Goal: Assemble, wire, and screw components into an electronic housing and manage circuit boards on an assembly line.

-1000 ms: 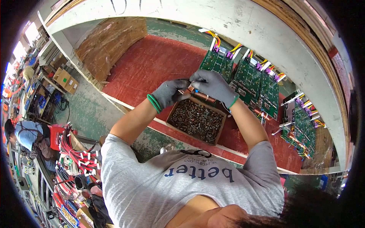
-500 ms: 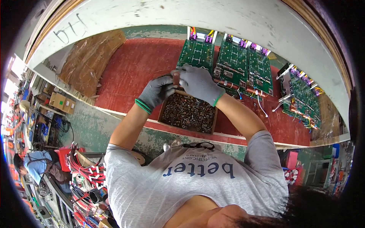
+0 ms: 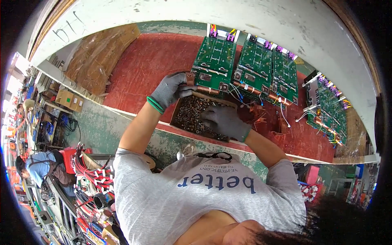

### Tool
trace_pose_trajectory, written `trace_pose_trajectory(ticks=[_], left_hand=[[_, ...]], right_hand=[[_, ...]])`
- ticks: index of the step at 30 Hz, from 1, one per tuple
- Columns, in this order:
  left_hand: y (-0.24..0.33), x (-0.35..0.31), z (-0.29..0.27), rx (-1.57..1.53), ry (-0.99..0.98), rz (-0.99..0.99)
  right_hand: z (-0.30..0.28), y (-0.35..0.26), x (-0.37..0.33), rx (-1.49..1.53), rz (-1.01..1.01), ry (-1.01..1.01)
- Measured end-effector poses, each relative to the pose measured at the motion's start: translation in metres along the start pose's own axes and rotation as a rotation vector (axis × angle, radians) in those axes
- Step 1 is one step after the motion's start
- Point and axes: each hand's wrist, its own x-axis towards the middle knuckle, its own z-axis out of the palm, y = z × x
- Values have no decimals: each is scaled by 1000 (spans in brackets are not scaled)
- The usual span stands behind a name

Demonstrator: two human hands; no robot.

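Pinching one copper piece [image 3: 190, 79] near four boards [image 3: 215, 57], the left hand [image 3: 171, 90] adjoins one box [image 3: 216, 99], right hand [image 3: 228, 122] inside, half-curled, hold unclear.

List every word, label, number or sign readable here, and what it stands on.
Wording is left uncopied; one line each:
Grey T-shirt: large dark lettering, upside down in view, smaller lines above.
White beam: dark handwritten marks, upper left.
Brown carton at left: any label too small to read.
Green circuit boards: any markings too small to read.

1 small copper-coloured piece [image 3: 190, 79] sits just beside the left edge of 1 green circuit board [image 3: 213, 57]. Loose metal fasteners [image 3: 191, 113] lie heaped in an open brown box [image 3: 214, 99].
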Motion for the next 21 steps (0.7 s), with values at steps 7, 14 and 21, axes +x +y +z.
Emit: trace_pose_trajectory(ticks=[7,14,21], left_hand=[[-15,13,-13,121,-69,188],[-10,16,-7,-5,-57,93],[-14,13,-12,-22,-158,120]], right_hand=[[9,10,0,-141,-17,-175],[-4,-15,24,-30,-2,-44],[23,-18,44,1,-65,-101]])
